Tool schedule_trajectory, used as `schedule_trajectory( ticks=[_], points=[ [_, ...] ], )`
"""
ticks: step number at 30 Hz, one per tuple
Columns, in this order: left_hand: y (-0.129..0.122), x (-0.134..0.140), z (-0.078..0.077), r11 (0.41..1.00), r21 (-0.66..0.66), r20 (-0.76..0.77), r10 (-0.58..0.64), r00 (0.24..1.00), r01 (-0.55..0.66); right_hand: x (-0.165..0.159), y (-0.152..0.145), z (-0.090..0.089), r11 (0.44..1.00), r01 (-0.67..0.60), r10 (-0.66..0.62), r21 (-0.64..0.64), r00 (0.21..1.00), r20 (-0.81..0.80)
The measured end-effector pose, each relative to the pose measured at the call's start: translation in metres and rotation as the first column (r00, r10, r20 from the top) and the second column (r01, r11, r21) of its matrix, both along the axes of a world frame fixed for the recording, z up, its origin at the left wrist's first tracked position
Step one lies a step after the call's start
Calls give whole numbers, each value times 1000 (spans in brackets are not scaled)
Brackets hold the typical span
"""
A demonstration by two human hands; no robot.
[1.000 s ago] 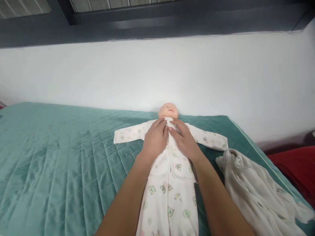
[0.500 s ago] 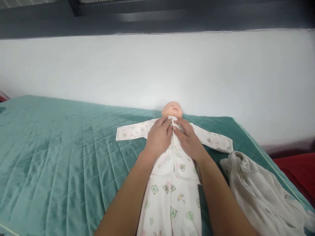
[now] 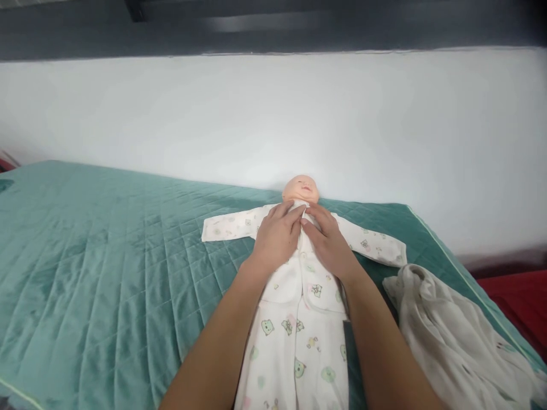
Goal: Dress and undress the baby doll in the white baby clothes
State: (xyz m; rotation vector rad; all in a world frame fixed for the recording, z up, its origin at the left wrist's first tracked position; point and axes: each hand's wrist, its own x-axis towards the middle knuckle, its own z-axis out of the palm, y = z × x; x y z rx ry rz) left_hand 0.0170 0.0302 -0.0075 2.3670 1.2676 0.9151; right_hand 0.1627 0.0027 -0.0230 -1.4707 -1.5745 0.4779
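A baby doll (image 3: 300, 188) lies on its back on a green quilted cover (image 3: 141, 273), its head near the wall. It wears a white printed jacket (image 3: 318, 287) with both sleeves spread out, and white printed trousers (image 3: 294, 359) below. My left hand (image 3: 280, 233) rests on the chest, its fingertips pinching the jacket's front edge just under the neck. From the other side, my right hand (image 3: 327, 236) closes its thumb and fingers on the opposite front edge. The fingertips of both hands nearly meet at the collar, and they partly hide the fastening there.
A crumpled white cloth (image 3: 444, 336) lies at the right, close to the doll's sleeve. Behind the cover rises a white wall (image 3: 213, 119) with a dark ledge (image 3: 273, 31) above. Something red (image 3: 519, 302) shows past the right edge.
My fingers have shifted slightly at the collar and the hands sit a little closer together. The camera view has tilted slightly; the doll lies as before.
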Motion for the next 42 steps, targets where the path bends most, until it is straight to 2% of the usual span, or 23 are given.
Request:
schedule_trajectory(
  ticks=[6, 11, 17, 20, 28, 33, 37, 42],
  points=[
    [-1, 1, 2, 1000, -22, -4, -2, 1000, 2, -1, 0, 1, 1000, -6, 6, 6, 1000, 24],
    [2, 1, 1, 996, -94, 118, 19, 993, -8, -2, -1, 1, 1000, 6, -6, 29, 1000, -18],
    [5, -7, 4, 960, -228, 278, -96, 956, 163, -1, -2, 5, 998, -6, 14, 69, 994, -109],
    [3, -9, 9, 945, -267, 299, -108, 948, 191, -1, -3, 6, 997, 5, 6, 83, 990, -140],
    [1, -4, 11, 963, -235, 251, -68, 966, 129, -1, -2, 4, 992, 2, 17, 126, 988, -154],
    [2, -5, 7, 958, -235, 298, -92, 950, 166, -2, -1, 3, 991, 26, -2, 131, 984, -180],
    [3, -19, 11, 916, -262, 311, -218, 925, 304, 1, -2, -1, 992, 72, -43, 105, 964, -263],
    [9, -36, 18, 822, -211, 160, -505, 848, 529, 5, -1, -8, 982, 146, -102, 122, 945, -312]
  ],
)
